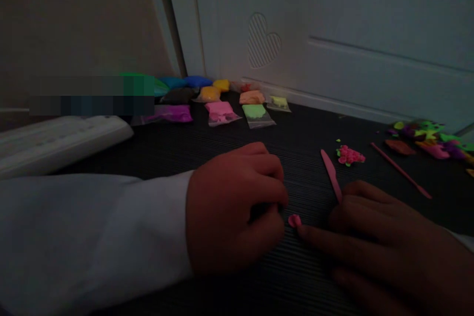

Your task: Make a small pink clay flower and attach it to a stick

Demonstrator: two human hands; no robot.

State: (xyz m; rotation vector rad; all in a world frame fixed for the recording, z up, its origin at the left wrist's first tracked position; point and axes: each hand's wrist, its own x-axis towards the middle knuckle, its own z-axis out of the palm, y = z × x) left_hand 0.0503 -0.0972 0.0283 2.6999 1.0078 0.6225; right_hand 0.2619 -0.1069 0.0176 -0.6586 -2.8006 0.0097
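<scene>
My left hand (237,207) is closed over the dark table, thumb and forefinger curled toward each other. Whatever may be between those fingertips is hidden. Just right of it lies a small curled pink clay petal (295,220). The outstretched forefinger of my right hand (385,237) touches this piece, while the thumb stays apart below and the other fingers bend. A pink plastic knife (331,170) points away from me; its near end disappears behind the bent fingers, and I cannot tell whether they touch it. Beyond lies a cluster of pink clay roses (350,155) with green bits.
A thin pink modelling stick (402,170) lies at right, near a heap of coloured clay pieces (433,138). Several clay packets, including a pink packet (221,112), line the back by a white panel (333,19). A long white object (66,143) is at left.
</scene>
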